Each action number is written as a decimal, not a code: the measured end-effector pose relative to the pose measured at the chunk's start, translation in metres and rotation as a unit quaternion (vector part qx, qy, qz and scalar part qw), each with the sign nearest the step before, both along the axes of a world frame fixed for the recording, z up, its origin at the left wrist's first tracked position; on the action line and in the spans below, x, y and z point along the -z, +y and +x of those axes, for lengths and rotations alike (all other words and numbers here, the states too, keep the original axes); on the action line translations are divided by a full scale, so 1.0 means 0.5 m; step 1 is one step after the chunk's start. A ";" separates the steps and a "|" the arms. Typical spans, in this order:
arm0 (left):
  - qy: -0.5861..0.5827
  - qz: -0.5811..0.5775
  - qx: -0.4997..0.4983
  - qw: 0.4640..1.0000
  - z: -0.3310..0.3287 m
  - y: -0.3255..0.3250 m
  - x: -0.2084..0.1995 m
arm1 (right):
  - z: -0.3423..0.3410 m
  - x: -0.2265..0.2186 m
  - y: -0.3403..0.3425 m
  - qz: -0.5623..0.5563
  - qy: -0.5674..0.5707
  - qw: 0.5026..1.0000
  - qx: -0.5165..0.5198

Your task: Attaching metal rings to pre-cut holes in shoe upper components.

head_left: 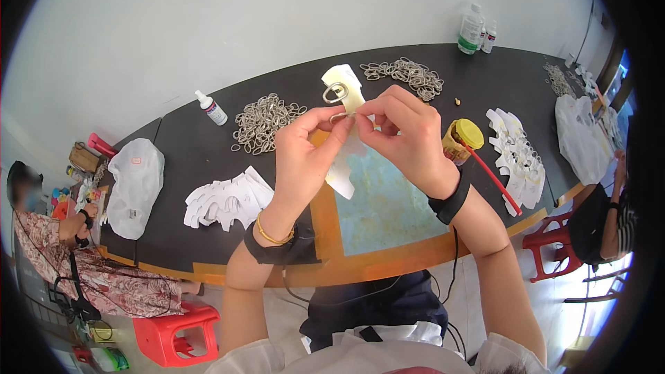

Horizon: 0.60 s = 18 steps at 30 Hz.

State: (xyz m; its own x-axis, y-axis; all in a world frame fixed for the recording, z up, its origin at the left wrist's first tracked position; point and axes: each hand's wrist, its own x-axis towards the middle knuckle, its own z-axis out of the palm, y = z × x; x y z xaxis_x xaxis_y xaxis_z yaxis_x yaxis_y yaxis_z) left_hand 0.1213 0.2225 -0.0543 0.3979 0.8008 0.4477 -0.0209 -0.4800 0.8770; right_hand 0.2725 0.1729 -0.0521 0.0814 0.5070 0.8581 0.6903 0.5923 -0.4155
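My left hand [305, 156] pinches an oval metal ring [339, 117] between thumb and fingers. Close against it, my right hand [409, 131] has its thumb and forefinger pressed together at the narrow part of a white and cream cut-out piece [352, 100]; the exact grip is partly hidden by the fingertips. Above the fingers, another oval metal ring [336, 92] lies against the cream part. The white lower part [339, 176] hangs below my hands, over a blue-green work mat [388, 201]. Metal rings lie heaped at the left [267, 123] and farther back [409, 75].
White cut-outs [232, 197] lie at left; a stack with rings [516, 159] lies at right. A yellow-lidded jar [464, 140] stands by a red stick [495, 183]. Bottles [212, 108] and plastic bags [136, 187] sit on the dark table [208, 149]. People sit at both sides.
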 end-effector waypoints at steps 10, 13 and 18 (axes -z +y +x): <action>0.041 0.010 0.040 0.998 -0.005 0.007 -0.004 | 0.008 -0.007 0.003 -0.030 -0.013 0.999 -0.012; 0.064 0.029 0.021 0.997 -0.005 -0.001 -0.011 | 0.007 -0.012 -0.003 -0.064 0.009 0.998 -0.018; 0.015 0.009 0.044 0.999 -0.001 -0.012 -0.008 | 0.006 -0.025 -0.018 -0.100 0.053 0.993 -0.040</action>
State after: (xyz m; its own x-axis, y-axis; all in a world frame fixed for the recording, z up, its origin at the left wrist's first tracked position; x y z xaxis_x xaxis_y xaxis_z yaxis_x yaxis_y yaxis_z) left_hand 0.1209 0.2167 -0.0505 0.4805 0.7539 0.4481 -0.0370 -0.4931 0.8692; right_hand 0.2755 0.1641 -0.0394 0.1181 0.6746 0.7287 0.5913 0.5418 -0.5973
